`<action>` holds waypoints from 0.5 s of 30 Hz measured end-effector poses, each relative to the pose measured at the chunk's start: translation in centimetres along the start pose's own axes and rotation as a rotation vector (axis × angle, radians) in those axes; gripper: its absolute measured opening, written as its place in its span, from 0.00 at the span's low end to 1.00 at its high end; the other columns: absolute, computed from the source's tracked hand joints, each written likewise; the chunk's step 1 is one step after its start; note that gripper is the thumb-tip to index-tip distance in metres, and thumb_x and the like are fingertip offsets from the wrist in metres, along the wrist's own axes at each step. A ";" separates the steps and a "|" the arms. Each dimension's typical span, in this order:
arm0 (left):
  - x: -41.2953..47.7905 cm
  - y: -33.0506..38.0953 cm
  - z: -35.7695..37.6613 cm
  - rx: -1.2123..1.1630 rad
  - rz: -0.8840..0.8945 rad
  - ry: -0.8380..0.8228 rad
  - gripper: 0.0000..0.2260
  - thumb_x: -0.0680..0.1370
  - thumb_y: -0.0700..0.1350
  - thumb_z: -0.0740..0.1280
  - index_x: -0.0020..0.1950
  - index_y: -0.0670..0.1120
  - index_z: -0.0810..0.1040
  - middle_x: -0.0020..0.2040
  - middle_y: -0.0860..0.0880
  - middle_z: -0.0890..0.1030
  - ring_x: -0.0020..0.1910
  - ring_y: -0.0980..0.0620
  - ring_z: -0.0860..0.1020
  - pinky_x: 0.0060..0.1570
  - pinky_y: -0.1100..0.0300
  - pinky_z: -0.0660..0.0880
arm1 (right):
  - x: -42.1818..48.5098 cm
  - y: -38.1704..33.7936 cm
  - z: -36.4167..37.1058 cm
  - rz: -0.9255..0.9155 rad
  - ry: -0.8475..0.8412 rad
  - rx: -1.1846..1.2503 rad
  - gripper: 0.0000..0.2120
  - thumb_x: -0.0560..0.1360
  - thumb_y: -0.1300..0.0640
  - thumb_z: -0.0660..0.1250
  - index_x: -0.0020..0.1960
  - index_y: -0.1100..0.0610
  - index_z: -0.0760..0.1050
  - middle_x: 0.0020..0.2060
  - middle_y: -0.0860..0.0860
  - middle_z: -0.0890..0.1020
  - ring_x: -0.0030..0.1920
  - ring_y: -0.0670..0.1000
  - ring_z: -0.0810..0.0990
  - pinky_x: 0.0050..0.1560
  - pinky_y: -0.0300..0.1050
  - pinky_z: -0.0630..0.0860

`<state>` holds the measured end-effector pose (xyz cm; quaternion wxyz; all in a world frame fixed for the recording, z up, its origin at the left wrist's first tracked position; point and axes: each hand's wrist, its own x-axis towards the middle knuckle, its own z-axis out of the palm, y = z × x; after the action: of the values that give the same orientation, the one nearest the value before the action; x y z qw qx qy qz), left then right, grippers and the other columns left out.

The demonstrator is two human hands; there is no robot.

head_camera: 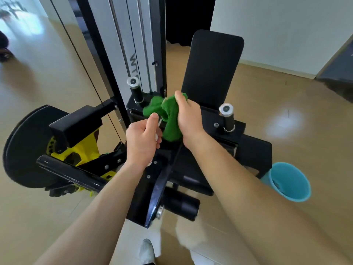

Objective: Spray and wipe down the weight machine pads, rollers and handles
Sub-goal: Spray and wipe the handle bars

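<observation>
Right hand (pixel 188 117) closed around a bunched green terry cloth (pixel 168 115), thumb pressed on its top edge, cloth hanging below the fist. Left hand (pixel 142 140) closed on a small white spray bottle (pixel 157 136), mostly hidden in the palm; thin white nozzle tip (pixel 160 122) showing past the index finger, almost touching the cloth. Both hands held just above the black steel frame of a weight machine (pixel 248 148). Behind the hands: tall black rectangular back pad (pixel 213 67), upright and tilted slightly away. Two short black grip handles with silver end caps, left handle (pixel 134 88) just beside the cloth, right handle (pixel 227 116) near the right wrist. Below the forearms: black cylindrical foam roller (pixel 180 205) on a pivoting black arm. At far left: black round disc (pixel 21 148) and yellow cam (pixel 84 148), with grey upright weight-stack shroud (pixel 131 41) behind. On the tan floor at right, beside the frame: light-blue plastic bucket (pixel 290 181).
</observation>
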<state>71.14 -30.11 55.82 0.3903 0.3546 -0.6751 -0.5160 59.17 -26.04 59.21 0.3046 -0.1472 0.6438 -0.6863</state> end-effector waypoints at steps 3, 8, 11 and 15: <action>-2.8 0.8 2.9 -0.003 -0.034 -0.039 0.29 0.84 0.53 0.61 0.29 0.36 0.76 0.23 0.46 0.76 0.24 0.50 0.74 0.28 0.59 0.73 | -3.0 1.1 -6.0 0.009 -0.027 -0.094 0.24 0.81 0.45 0.63 0.53 0.69 0.79 0.42 0.58 0.83 0.43 0.52 0.81 0.47 0.49 0.77; -8.2 1.9 9.5 -0.015 -0.076 -0.125 0.28 0.83 0.54 0.61 0.31 0.35 0.76 0.26 0.41 0.77 0.25 0.49 0.74 0.31 0.58 0.74 | -6.8 2.8 -16.9 0.057 0.032 -0.172 0.23 0.82 0.45 0.62 0.47 0.66 0.79 0.40 0.54 0.82 0.40 0.49 0.81 0.48 0.47 0.77; -11.3 2.1 14.3 -0.001 -0.104 -0.198 0.28 0.86 0.52 0.61 0.31 0.36 0.76 0.26 0.44 0.76 0.25 0.50 0.74 0.30 0.61 0.74 | -8.0 3.3 -23.6 0.087 0.109 -0.201 0.20 0.82 0.46 0.62 0.41 0.61 0.78 0.33 0.49 0.80 0.35 0.47 0.79 0.42 0.44 0.77; -14.5 2.1 20.9 -0.007 -0.145 -0.306 0.28 0.86 0.52 0.62 0.29 0.40 0.76 0.25 0.46 0.77 0.25 0.50 0.74 0.33 0.59 0.74 | -8.5 3.7 -31.8 0.109 0.240 -0.234 0.20 0.82 0.47 0.62 0.37 0.58 0.76 0.30 0.50 0.77 0.32 0.47 0.77 0.38 0.43 0.71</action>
<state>58.72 -8.05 52.16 0.2458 0.3182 -0.6976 -0.5930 47.64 4.38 53.20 0.2429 -0.0635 0.7582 -0.6018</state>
